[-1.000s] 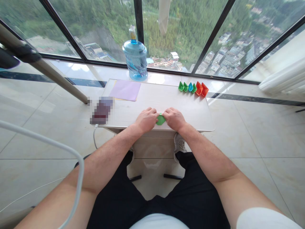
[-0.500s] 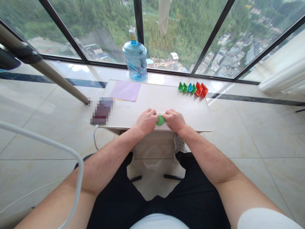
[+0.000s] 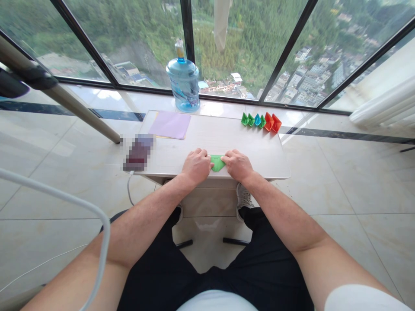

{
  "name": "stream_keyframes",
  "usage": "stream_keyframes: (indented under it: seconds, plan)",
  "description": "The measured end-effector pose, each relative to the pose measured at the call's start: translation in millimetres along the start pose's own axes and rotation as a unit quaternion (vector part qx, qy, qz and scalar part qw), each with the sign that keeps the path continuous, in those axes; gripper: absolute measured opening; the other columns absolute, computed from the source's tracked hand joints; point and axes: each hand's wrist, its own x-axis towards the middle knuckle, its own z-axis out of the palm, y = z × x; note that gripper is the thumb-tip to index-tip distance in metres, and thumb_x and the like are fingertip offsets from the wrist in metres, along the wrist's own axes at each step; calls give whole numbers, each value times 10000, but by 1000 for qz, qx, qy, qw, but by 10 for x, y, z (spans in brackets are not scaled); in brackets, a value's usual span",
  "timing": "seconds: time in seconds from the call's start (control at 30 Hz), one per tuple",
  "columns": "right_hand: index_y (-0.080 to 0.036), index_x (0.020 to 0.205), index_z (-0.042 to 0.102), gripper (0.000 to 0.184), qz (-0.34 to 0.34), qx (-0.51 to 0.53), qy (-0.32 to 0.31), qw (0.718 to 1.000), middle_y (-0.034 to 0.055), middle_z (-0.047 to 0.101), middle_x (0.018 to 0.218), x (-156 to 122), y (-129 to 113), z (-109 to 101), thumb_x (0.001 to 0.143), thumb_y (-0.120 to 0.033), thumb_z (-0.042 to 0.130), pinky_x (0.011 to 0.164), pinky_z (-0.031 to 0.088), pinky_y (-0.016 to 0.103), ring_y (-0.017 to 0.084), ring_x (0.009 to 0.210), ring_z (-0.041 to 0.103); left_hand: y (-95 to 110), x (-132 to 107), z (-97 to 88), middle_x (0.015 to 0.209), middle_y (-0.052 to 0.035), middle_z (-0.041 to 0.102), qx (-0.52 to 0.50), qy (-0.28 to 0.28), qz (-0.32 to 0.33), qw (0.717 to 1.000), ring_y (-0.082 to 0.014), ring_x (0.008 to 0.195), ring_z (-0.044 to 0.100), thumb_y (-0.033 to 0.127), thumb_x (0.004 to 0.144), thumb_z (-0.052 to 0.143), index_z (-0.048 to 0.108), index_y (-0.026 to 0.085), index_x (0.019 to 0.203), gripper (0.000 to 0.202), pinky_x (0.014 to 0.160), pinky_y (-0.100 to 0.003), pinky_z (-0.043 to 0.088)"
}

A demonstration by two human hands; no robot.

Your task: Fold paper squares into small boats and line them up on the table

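green paper (image 3: 217, 163) lies flat at the worktop (image 3: 227, 134) near edge, middle. left hand (image 3: 196, 166) and right hand (image 3: 238, 165) curled, fingertips pinching its two sides. boats (image 3: 261, 121) at worktop far right, purple sheet (image 3: 170, 124) far left.

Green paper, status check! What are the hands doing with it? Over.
Left hand and right hand pinch the green paper, one each side. Paper lies on the table, near edge. Paper boats stand apart at the far right corner.
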Motion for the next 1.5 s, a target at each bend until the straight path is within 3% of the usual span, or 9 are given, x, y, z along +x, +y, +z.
stream_keyframes:
  seconds: [0.2,0.27,0.4,0.73,1.03,1.3,1.4,1.5]
  plan:
    - [-245,1304,674,396,10,7,1,1000,101,681,1158,-8,-4,15,1012,-191,412,878,438,331,249,1059,535,41,-18,9,1071,-147,680,8,4,-7,1000,-321,1093,566,332,942,607,750,151,965,232,887,-450,432]
    - [-260,1348,655,418,8,9,-2,1000,98,674,1167,-3,-7,14,1012,-199,414,883,439,331,251,1055,532,64,-33,12,1077,-149,674,6,5,-6,1000,-327,1095,558,309,950,586,744,168,1044,233,883,-455,420]
    - [-265,1321,679,405,14,8,-14,1000,100,664,1166,13,-23,-12,1008,-214,427,897,439,331,251,1056,523,95,-63,17,1104,-141,666,7,8,-3,1000,-333,1102,543,283,976,523,705,233,1213,303,878,-462,403]
    - [-204,1195,714,357,47,-14,-8,999,125,669,1188,-88,-25,-36,1000,-203,415,875,451,353,269,1067,529,-3,-85,-44,1123,-173,666,25,6,-39,999,-361,1138,522,412,949,571,775,182,1025,317,915,-503,411]
    - [-175,1171,723,406,109,-4,1,994,127,672,1218,-200,0,-48,1051,-377,393,978,443,352,273,1143,522,13,-121,-95,1083,-204,685,39,5,-102,994,-370,1141,524,526,920,592,779,141,984,433,934,-500,402]
    - [-160,1161,733,407,135,-2,1,991,147,668,1206,-203,-15,-75,1040,-402,429,980,465,353,269,1149,547,16,-129,-69,1062,-225,686,41,12,-133,990,-383,1122,544,554,903,606,765,94,974,492,945,-507,424]
    - [-157,1110,748,387,143,4,-2,990,148,669,1176,-176,-20,-86,1028,-397,456,969,473,347,265,1138,568,90,-136,-82,1190,-233,666,9,44,-149,988,-395,1181,536,516,887,643,728,95,1108,482,970,-511,437]
    - [-151,1076,751,359,163,13,-4,987,150,673,1141,-139,-30,-108,1001,-395,498,947,483,358,276,1116,589,230,-139,-94,1493,-268,493,-33,116,-140,983,-402,1368,447,469,877,669,513,44,1431,716,1092,-510,389]
